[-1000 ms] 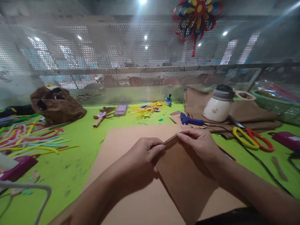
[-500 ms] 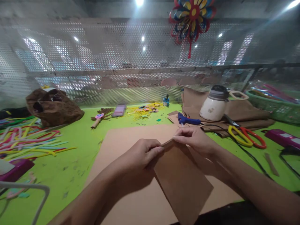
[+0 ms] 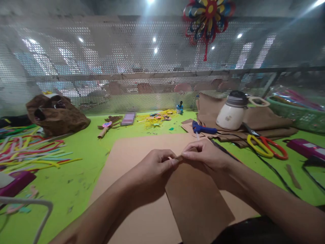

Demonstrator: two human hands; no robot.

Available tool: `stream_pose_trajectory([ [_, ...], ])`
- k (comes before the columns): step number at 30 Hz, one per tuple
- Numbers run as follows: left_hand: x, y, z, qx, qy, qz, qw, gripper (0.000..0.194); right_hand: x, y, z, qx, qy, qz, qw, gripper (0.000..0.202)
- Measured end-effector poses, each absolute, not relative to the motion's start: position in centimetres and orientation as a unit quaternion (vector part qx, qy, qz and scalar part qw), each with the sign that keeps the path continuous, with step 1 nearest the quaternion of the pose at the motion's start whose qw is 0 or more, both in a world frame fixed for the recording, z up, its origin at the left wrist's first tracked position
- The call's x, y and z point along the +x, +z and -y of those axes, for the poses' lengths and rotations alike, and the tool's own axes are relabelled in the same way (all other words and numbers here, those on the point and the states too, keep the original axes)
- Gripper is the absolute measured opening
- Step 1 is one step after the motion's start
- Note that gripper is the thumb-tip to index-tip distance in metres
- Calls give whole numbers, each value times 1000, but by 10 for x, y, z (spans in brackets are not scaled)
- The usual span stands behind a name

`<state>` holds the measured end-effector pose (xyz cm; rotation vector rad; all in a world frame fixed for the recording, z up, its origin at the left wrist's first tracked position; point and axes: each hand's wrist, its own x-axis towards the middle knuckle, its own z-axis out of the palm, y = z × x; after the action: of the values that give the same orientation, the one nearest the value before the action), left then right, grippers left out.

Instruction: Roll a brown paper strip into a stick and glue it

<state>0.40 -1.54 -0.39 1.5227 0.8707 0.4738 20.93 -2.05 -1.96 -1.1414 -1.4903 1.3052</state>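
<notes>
From where I stand, the person's left hand (image 3: 161,166) and right hand (image 3: 204,152) nearly meet over a large, pale tan, flat board (image 3: 129,150) on the bright green table (image 3: 78,193). Both are closed in a pinch, thumb against curled fingers, gripping the far edge of a plain brown rectangular paper sheet (image 3: 199,200). That edge looks like a narrow folded lip, though the fingers hide most of it; holding it so close together probably keeps the short stretch between them tight. The rest of the sheet slopes down toward the person over the board, which I'd guess is there to give a smooth surface. Just beyond the right hand sits a blue plastic glue gun (image 3: 205,129), seemingly left within easy reach. Farther right, scissors with yellow and orange looped handles (image 3: 265,144) lie by a folded brown paper stack (image 3: 270,120), perhaps weighted by the cream, grey-lidded bottle (image 3: 230,117).
</notes>
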Motion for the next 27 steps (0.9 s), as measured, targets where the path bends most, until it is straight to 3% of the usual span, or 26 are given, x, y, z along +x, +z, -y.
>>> stream_pose_trajectory([
  [4, 2, -7, 15, 659, 211, -362, 624, 35, 207, -23, 21, -460, 516, 566, 449, 36],
  [10, -9, -6, 4, 822, 155, -372, 403, 21, 211, -23, 18, -478, 522, 550, 443, 39],
  [14, -13, 0, 4, 863, 167, -328, 346, 7, 222, -28, 11, -470, 543, 513, 470, 34],
  [16, -12, 2, 7, 826, 194, -328, 416, 10, 228, -31, 6, -453, 553, 488, 501, 33],
  [20, -9, 3, 9, 638, 200, -312, 675, 26, 232, -29, 6, -395, 568, 488, 533, 26],
  [24, -8, -2, 12, 549, 191, -265, 769, 28, 223, -15, 20, -315, 599, 606, 419, 50],
  [27, -9, -8, 14, 523, 160, -244, 801, 22, 219, -5, 29, -243, 554, 719, 343, 36],
])
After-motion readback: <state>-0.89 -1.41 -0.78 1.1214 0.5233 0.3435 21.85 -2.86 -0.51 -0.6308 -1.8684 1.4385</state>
